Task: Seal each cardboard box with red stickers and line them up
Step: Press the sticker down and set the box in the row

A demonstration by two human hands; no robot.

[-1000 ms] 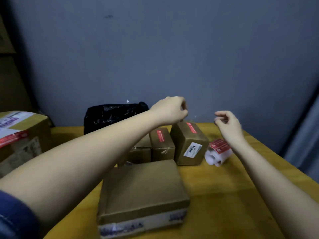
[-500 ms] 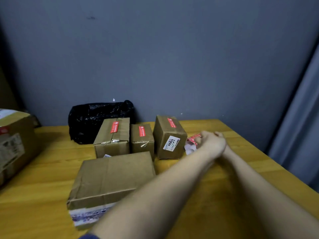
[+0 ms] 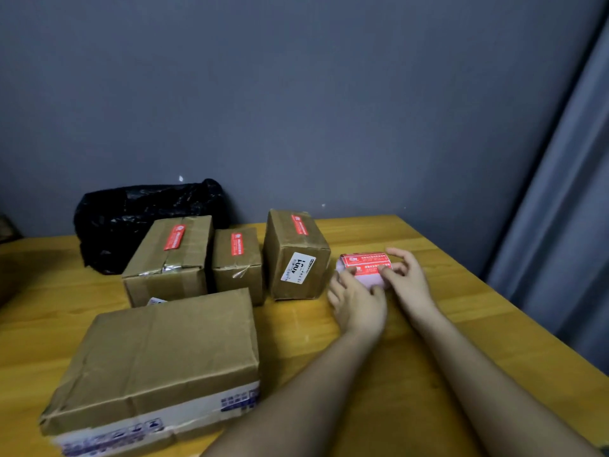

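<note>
Three cardboard boxes stand in a row at the back of the table, each with a red sticker on top: the left box (image 3: 171, 255), the small middle box (image 3: 238, 258) and the right box (image 3: 296, 255). A large flat box (image 3: 161, 354) with a plain brown top lies in front of them. A roll of red stickers (image 3: 364, 262) lies just right of the row. My left hand (image 3: 357, 303) holds the roll's near left side. My right hand (image 3: 408, 280) grips its right end, thumb on the sticker face.
A black plastic bag (image 3: 141, 216) sits against the grey wall behind the boxes. The yellow wooden table (image 3: 445, 324) ends close on the right, beside a grey curtain (image 3: 566, 225).
My left hand left the right box and came down to the sticker roll. My right hand dropped onto the roll too. The view swung right, so the big box at far left is out of frame.
</note>
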